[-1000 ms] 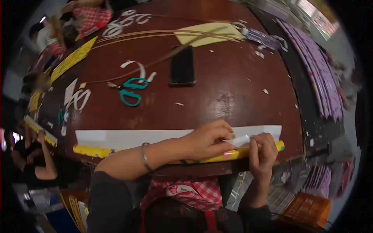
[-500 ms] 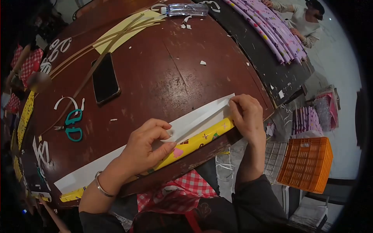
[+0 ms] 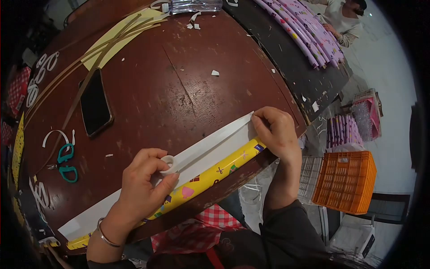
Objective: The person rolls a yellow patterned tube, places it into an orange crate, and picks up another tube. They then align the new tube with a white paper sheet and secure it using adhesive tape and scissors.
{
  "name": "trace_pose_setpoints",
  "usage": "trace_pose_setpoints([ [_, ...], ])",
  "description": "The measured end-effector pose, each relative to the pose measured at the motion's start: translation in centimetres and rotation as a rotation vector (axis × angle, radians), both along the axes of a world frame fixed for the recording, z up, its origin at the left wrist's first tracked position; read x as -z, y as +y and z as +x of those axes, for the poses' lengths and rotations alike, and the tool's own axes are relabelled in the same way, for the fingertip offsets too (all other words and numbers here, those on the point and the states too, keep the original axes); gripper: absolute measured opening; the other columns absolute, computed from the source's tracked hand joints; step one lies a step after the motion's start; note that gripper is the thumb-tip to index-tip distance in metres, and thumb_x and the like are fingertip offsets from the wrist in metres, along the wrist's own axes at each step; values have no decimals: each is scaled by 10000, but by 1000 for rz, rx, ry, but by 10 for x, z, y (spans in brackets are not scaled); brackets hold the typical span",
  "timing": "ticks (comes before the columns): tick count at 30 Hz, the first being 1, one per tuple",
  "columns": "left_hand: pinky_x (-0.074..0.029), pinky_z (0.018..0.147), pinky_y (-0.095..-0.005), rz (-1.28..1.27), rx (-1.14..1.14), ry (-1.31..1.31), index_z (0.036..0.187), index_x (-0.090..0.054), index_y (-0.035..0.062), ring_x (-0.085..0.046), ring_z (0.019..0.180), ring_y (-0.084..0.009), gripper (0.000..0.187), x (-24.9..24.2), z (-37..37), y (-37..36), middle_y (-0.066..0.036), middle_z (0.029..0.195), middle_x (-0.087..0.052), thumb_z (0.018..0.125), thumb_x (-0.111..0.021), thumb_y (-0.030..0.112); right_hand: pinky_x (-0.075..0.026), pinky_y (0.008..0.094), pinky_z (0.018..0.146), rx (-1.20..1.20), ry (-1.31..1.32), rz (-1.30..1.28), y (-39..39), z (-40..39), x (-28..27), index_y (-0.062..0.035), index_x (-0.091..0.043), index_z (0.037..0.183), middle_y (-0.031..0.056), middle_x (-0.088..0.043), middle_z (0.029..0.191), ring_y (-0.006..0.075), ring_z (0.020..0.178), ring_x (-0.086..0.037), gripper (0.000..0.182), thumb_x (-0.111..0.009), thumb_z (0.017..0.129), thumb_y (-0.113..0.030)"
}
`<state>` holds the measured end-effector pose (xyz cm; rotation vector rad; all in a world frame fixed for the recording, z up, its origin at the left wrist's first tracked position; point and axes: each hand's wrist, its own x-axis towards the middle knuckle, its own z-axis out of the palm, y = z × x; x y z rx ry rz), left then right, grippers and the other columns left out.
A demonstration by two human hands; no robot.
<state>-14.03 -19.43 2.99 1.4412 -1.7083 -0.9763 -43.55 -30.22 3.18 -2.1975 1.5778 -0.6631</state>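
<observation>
A yellow patterned roll (image 3: 208, 176) lies along the table's near edge, with the white underside of its sheet (image 3: 204, 154) spread beyond it. My left hand (image 3: 150, 179), a bracelet at its wrist, pinches a small roll of white tape (image 3: 169, 165) over the sheet. From it a strip of tape (image 3: 215, 135) stretches along the sheet's far edge to the right. My right hand (image 3: 277, 132) has thumb and fingers closed on the strip's end at the sheet's right corner.
Teal scissors (image 3: 68, 163), a black phone (image 3: 96, 105) and brown strips (image 3: 112, 42) on a yellow sheet (image 3: 101, 54) are at left. Pink patterned rolls (image 3: 309, 33) lie at upper right, near another person (image 3: 342, 20). An orange crate (image 3: 345, 181) stands at right.
My left hand has moved left and slightly down with the tape roll, and the strip between my hands is longer. The view has shifted, so the table items appear further left.
</observation>
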Motion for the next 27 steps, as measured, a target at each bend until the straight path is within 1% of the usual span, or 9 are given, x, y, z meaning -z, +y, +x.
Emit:
trace_pose_setpoints([
  [3, -524, 660, -307, -38, 13, -44, 867, -613, 2, -648, 817, -214, 164, 0, 0, 0, -162, 1067, -609, 799, -719, 107, -502, 406, 650, -3, 10, 33, -2, -2, -1, -10, -660, 817, 167, -636, 758, 347, 721, -639, 134, -616, 823, -136],
  [8, -528, 657, -310, 70, -41, 18, 874, -616, 0, -648, 785, -216, 161, 2, 1, 0, -165, 1068, -607, 813, -706, 118, -499, 400, 644, -46, 18, 100, -9, -5, -3, -7, -659, 812, 168, -634, 751, 343, 710, -637, 142, -612, 822, -141],
  [12, -527, 654, -308, 39, -33, -1, 875, -618, 1, -648, 765, -208, 158, 1, 1, -2, -170, 1067, -605, 815, -707, 116, -496, 396, 633, -83, 37, 168, -14, -5, -8, -4, -660, 811, 169, -634, 740, 338, 698, -638, 164, -602, 826, -156],
  [16, -530, 644, -305, 77, -63, 25, 861, -622, -1, -648, 746, -204, 152, 1, 0, -1, -178, 1074, -603, 809, -716, 106, -495, 396, 627, -67, -2, 227, -18, -7, -6, -2, -662, 810, 175, -637, 732, 337, 688, -641, 177, -598, 827, -166],
  [18, -532, 643, -304, 71, -62, 12, 856, -623, -2, -649, 743, -203, 152, 3, 0, -1, -179, 1077, -602, 802, -723, 100, -486, 328, 585, -111, 5, 188, -19, -10, -4, 54, -649, 839, 150, -636, 700, 223, 616, -625, 189, -616, 845, -132],
  [21, -533, 627, -295, 27, -37, -21, 846, -625, 0, -649, 731, -197, 157, 6, 2, -2, -180, 1082, -600, 783, -742, 83, -485, 325, 584, -82, -13, 208, -17, -8, -6, 52, -648, 834, 153, -633, 696, 222, 615, -625, 172, -617, 842, -117],
  [22, -531, 612, -291, 37, -47, -9, 839, -622, 2, -648, 724, -192, 162, 7, 2, -2, -179, 1080, -600, 772, -752, 74, -485, 325, 584, -82, -9, 211, -17, -7, -6, 52, -648, 834, 153, -633, 696, 222, 615, -625, 172, -617, 842, -117],
  [24, -529, 596, -287, 48, -56, 5, 831, -620, 4, -648, 718, -187, 169, 8, 2, -1, -178, 1078, -600, 761, -761, 66, -502, 394, 606, -46, -6, 195, -16, -5, -5, -1, -658, 804, 176, -638, 719, 344, 662, -644, 143, -617, 815, -137],
  [27, -521, 567, -281, 70, -82, 5, 816, -613, 7, -646, 707, -179, 176, 7, 2, -2, -176, 1077, -599, 751, -768, 60, -505, 397, 611, -40, 23, 185, -15, -2, -7, -2, -655, 806, 174, -641, 723, 346, 670, -645, 135, -624, 809, -134],
])
